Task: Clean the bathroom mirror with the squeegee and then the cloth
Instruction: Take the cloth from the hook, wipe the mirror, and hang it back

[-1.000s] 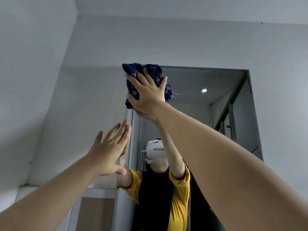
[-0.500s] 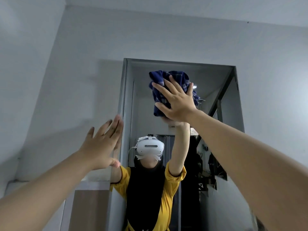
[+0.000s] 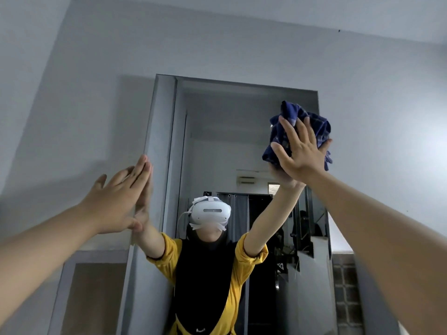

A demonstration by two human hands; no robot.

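A tall frameless mirror (image 3: 229, 122) hangs on the pale wall ahead and reflects a person in a yellow top with both arms raised. My right hand (image 3: 301, 152) presses a crumpled dark blue checked cloth (image 3: 303, 124) flat against the glass near the mirror's upper right edge, fingers spread over it. My left hand (image 3: 118, 199) rests flat with fingers together against the mirror's left edge, holding nothing. No squeegee is in view.
Pale grey wall (image 3: 84, 105) surrounds the mirror, and the ceiling (image 3: 314, 10) runs close above. A brown-panelled cabinet (image 3: 94, 298) sits at the lower left beside the mirror. Tiled wall (image 3: 346, 293) shows at the lower right.
My right hand has swept the cloth across the top of the mirror from its left side to its right side. My left hand stays braced at the left edge.
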